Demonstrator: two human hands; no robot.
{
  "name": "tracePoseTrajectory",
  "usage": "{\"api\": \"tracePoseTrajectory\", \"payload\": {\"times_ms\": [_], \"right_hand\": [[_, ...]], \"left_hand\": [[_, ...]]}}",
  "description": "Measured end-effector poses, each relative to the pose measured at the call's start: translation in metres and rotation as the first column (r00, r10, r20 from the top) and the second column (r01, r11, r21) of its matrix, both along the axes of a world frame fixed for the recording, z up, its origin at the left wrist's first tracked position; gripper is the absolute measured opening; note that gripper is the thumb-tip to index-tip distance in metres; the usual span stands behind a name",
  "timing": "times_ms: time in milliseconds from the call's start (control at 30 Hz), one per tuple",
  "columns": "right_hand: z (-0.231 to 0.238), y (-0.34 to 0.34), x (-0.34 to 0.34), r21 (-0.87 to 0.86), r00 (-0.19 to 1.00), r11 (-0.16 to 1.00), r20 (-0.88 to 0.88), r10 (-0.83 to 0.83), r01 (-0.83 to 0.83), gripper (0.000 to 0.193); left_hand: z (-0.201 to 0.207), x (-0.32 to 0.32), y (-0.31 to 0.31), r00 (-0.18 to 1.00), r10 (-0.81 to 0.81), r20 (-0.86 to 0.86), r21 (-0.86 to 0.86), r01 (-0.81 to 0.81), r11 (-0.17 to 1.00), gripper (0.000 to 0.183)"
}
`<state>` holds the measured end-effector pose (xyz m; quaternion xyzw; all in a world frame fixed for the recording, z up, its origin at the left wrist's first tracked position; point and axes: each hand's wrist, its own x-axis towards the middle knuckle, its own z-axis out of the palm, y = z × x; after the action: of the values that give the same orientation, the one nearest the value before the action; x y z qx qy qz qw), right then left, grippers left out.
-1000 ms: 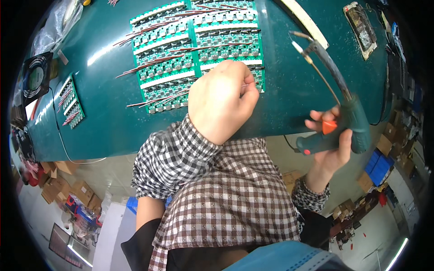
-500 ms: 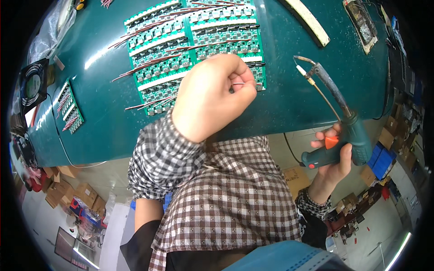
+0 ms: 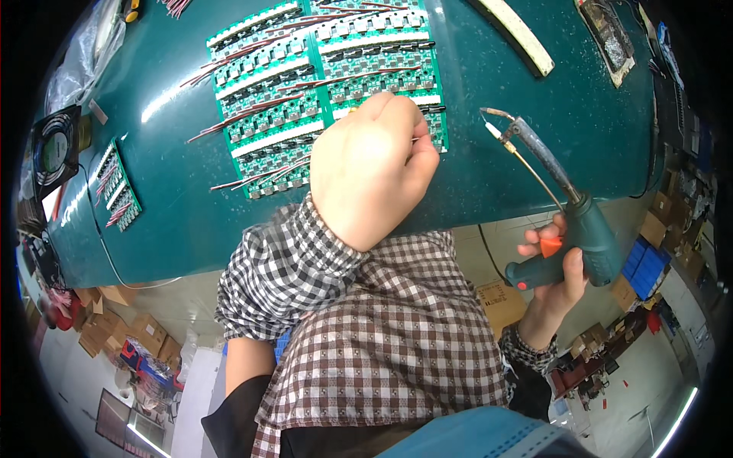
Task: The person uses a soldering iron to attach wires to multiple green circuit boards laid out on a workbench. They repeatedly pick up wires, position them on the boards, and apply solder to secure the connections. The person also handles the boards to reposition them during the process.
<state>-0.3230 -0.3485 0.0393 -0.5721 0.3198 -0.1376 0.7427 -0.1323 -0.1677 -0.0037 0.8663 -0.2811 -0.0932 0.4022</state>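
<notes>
My left hand is over the lower right of a panel of green circuit boards. Its thumb and forefinger are pinched together on a thin wire, of which only a short bit shows; the palm side is hidden. My right hand is wrapped round the dark green grip of a soldering gun with an orange trigger. The gun points up and left, its bent tip and thin feed tube in the air right of the boards, apart from them. Red, white and dark wires lie in bundles across the boards.
A smaller circuit board strip with wires lies at the left, near a black fan and clear plastic bags. A curved pale strip and a dirty tray lie at the far right of the green table.
My left hand has shifted slightly right and turned a little, hiding more of the wire. My right hand has brought the soldering gun a little left, its tip nearer the boards.
</notes>
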Motion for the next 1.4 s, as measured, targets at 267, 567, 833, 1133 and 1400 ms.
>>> {"api": "tracePoseTrajectory", "payload": {"times_ms": [267, 567, 833, 1133, 1400], "right_hand": [[0.013, 0.017, 0.004, -0.194, 0.992, 0.981, -0.128, -0.019, -0.007, 0.051], [0.013, 0.023, 0.006, -0.262, 0.980, 0.960, -0.191, 0.047, -0.097, 0.052], [0.011, 0.023, 0.005, -0.257, 0.972, 0.955, -0.219, 0.087, -0.144, 0.052], [0.014, 0.029, 0.010, -0.267, 0.963, 0.953, -0.258, 0.076, -0.147, 0.052], [0.014, 0.029, 0.009, -0.263, 0.958, 0.952, -0.275, 0.079, -0.154, 0.052]], "left_hand": [[-0.007, 0.006, 0.001, 0.997, -0.019, -0.078, -0.031, 0.017, 0.999, 0.007], [-0.008, 0.002, 0.000, 0.998, 0.025, -0.065, -0.037, -0.028, 0.999, 0.008], [-0.008, 0.002, 0.000, 0.998, 0.026, -0.051, -0.043, -0.028, 0.999, 0.009], [-0.010, 0.001, -0.001, 0.999, 0.030, -0.023, -0.056, -0.031, 0.998, 0.009], [-0.009, 0.002, -0.002, 0.999, 0.028, -0.019, -0.056, -0.029, 0.998, 0.009]]}}
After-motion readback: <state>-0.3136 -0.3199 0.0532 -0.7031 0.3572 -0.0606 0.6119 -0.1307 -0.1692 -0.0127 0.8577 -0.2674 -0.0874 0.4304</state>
